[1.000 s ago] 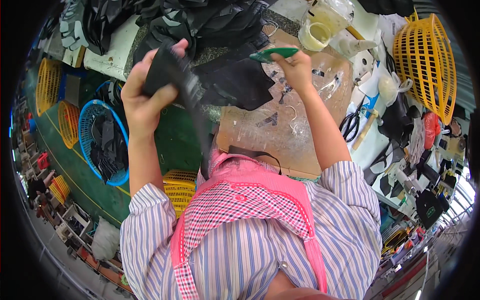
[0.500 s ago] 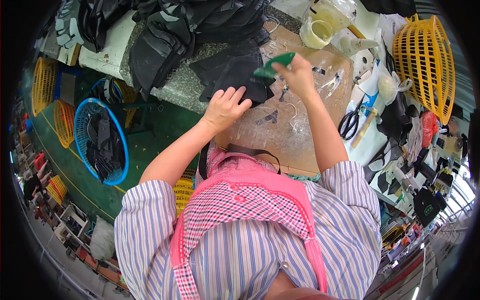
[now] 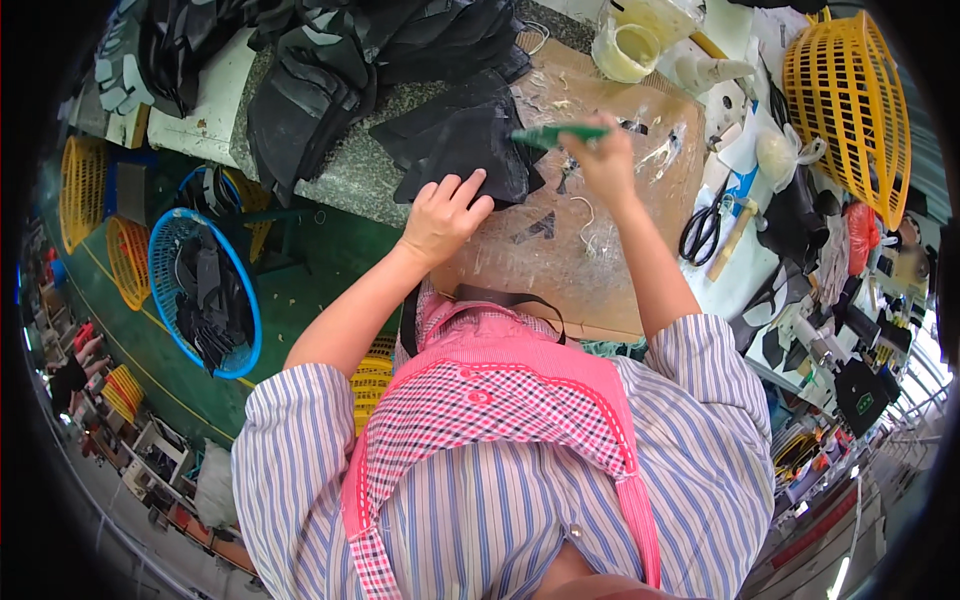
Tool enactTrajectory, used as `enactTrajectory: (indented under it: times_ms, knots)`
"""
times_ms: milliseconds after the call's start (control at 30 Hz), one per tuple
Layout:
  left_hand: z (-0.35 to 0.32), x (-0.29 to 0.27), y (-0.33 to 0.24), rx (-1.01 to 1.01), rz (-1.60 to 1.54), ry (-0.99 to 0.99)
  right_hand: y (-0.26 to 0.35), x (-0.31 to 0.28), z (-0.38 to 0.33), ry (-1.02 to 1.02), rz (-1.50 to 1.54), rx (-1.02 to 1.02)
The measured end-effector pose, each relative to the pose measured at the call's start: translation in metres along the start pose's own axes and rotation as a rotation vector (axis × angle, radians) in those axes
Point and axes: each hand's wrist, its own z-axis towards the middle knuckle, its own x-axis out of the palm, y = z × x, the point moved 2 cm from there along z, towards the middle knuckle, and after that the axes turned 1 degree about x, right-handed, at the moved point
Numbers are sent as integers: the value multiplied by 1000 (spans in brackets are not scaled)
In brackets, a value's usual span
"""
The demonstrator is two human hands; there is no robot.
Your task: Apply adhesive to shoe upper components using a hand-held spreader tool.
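**Head cam: both hands at the glue board**

I see the left hand flat, fingers spread, pressing on the near edge of a black cut piece lying on the brown work board. Right hand closed round a green-handled tool, handle pointing left over the black piece; tip not visible. Bigger heap of black pieces further back on the bench. Pale tub of glue at board's far edge. Scissors w/ black handles just right of board, wooden-handled tool beside them. Yellow basket far right. Blue basket w/ black scraps on green floor, left. Striped shirt and pink check apron fill lower frame.
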Motion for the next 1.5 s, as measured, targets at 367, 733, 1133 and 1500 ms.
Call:
enactTrajectory:
  times_ms: [367, 733, 1133, 1500]
  knots:
    - [4, 3, 57, -779, -1222, 129, -12, -68, 67, -506, -144, -214]
    - [2, -138, 132, -631, 234, -784, -31, -81, 70, -144, 308, 40]
    - [27, -2, 54, -553, -197, 132, 3, -19, 6, 371, -271, -298]
    - [56, 1, 59, -589, -244, 184, -16, -38, 0, 360, -349, -188]
